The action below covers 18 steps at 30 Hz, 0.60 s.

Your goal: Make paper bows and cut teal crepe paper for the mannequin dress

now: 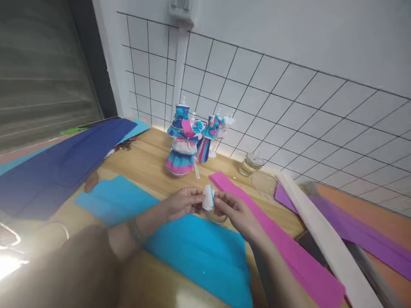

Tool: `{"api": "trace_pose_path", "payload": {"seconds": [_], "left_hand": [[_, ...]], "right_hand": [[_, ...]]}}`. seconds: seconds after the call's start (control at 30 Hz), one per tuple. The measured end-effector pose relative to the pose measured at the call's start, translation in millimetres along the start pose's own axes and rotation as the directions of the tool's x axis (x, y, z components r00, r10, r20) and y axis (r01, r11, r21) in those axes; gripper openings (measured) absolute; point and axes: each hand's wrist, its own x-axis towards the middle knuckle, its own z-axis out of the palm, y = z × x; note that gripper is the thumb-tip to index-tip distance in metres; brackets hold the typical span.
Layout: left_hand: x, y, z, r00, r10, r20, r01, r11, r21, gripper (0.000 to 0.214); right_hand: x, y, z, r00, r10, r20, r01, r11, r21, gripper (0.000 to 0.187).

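I am holding a white roll (208, 197) with a blue edge up over the bench (152, 149), my left fingers (195, 199) pinching one side and my right fingers (226, 207) gripping the blue edge. Blue paper (199, 256) is lying below my left forearm, and a pink strip (272, 226) is running behind my right fingers. Farther out, small dresses (181, 160) are standing near a glass (252, 164), and a white strip (318, 226) is crossing a purple strip (353, 232)

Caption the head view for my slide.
Left hand and right hand hold a blue-edged white piece before small dresses on a wooden table.
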Motion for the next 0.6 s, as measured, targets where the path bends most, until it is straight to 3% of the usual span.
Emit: {"api": "trace_pose_path", "payload": {"seconds": [0.13,0.23,0.4,0.53,0.6], "left_hand": [[2,-8,-1.7,0.999,-0.009,0.031,0.008,0.999,0.034,0.024],[4,-10,-0.9,1.000,0.001,0.015,-0.002,0.999,0.042,0.024],[4,-11,6.5,0.997,0.017,-0.074,-0.016,1.000,0.022,0.030],[5,-15,14.8,0.971,0.127,-0.201,-0.115,0.991,0.072,0.033],[4,-17,18.1,0.963,0.162,-0.214,-0.144,0.985,0.094,0.032]], "right_hand": [[1,2,0,0.999,-0.004,0.047,0.002,0.999,0.046,0.030],[1,4,-3,1.000,0.003,-0.003,-0.003,1.000,0.013,0.029],[3,11,-6,0.992,-0.014,-0.128,-0.007,0.987,-0.158,0.029],[6,20,-3,0.973,-0.072,-0.220,-0.004,0.945,-0.327,0.026],[7,24,0,0.963,-0.102,-0.248,-0.005,0.917,-0.399,0.025]]}}
